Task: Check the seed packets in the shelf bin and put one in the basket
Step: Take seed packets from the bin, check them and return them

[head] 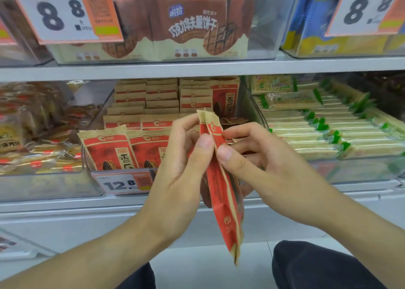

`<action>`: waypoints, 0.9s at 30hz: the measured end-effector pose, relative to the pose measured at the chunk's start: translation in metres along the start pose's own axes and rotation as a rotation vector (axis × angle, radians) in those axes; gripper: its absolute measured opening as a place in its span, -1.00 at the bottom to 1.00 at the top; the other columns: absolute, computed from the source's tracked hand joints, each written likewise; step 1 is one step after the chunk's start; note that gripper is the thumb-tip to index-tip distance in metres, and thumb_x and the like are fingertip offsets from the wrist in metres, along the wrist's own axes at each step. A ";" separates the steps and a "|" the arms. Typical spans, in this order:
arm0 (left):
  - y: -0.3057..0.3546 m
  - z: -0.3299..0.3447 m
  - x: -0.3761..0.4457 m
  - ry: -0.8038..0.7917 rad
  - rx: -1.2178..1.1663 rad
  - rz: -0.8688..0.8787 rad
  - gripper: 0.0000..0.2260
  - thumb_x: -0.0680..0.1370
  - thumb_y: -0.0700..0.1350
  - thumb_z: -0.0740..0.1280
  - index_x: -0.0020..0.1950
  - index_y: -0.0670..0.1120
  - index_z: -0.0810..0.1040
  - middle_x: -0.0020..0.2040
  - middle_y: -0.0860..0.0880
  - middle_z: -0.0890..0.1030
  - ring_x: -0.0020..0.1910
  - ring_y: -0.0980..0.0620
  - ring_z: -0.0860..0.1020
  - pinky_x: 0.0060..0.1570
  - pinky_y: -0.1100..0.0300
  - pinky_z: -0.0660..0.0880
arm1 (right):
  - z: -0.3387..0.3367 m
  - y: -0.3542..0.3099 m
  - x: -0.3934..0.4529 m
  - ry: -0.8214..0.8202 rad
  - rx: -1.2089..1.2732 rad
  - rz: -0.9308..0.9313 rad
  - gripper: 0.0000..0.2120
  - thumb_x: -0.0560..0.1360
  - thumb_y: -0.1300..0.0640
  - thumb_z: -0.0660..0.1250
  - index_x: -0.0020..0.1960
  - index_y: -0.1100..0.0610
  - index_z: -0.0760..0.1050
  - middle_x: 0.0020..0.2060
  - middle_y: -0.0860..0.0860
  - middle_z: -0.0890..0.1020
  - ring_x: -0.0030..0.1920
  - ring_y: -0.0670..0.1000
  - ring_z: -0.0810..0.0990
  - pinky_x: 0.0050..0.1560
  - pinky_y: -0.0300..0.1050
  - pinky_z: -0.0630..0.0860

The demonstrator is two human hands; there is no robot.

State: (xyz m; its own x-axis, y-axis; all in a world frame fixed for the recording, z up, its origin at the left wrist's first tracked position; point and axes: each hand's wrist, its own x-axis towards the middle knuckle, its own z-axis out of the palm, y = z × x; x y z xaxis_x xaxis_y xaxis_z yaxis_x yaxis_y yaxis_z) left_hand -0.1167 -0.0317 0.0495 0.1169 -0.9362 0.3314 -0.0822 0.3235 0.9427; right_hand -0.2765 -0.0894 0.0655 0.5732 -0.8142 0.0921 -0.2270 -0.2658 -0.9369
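Two red-and-tan seed packets (pixel 223 196) hang edge-on in front of the shelf, held between both hands. My left hand (pixel 182 168) pinches them from the left with thumb and fingers near the top. From the right, my right hand (pixel 247 155) pinches the same packets, thumb against the front one. Behind the hands a clear shelf bin (pixel 87 157) holds several more seed packets (pixel 109 150) standing in rows. No basket is in view.
A 12.8 price tag (pixel 122 184) is clipped to the bin's front. Green-wrapped biscuit packs (pixel 317 124) fill the bin to the right, brown snack packs (pixel 32 135) the left one. Chocolate wafer boxes (pixel 188 25) sit on the shelf above. My dark-trousered knees (pixel 317 266) are below.
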 end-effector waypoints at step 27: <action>0.004 -0.014 0.002 -0.182 0.013 -0.082 -0.54 0.57 0.13 0.34 0.46 0.18 0.35 0.18 -0.10 0.55 -0.02 -0.14 0.66 -0.26 -0.15 0.64 | -0.031 -0.003 0.005 -0.273 0.066 0.018 0.02 0.12 0.12 0.75 0.49 -0.07 0.38 0.25 0.01 0.65 0.18 0.12 0.69 0.04 0.16 0.67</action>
State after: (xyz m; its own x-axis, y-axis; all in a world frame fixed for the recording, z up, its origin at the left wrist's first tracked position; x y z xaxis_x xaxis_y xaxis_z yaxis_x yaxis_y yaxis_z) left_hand -0.1030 -0.0304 0.0540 -0.0567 -0.9690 0.2404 -0.0927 0.2449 0.9651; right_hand -0.2977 -0.1086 0.0789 0.7625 -0.6469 -0.0111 -0.1926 -0.2105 -0.9584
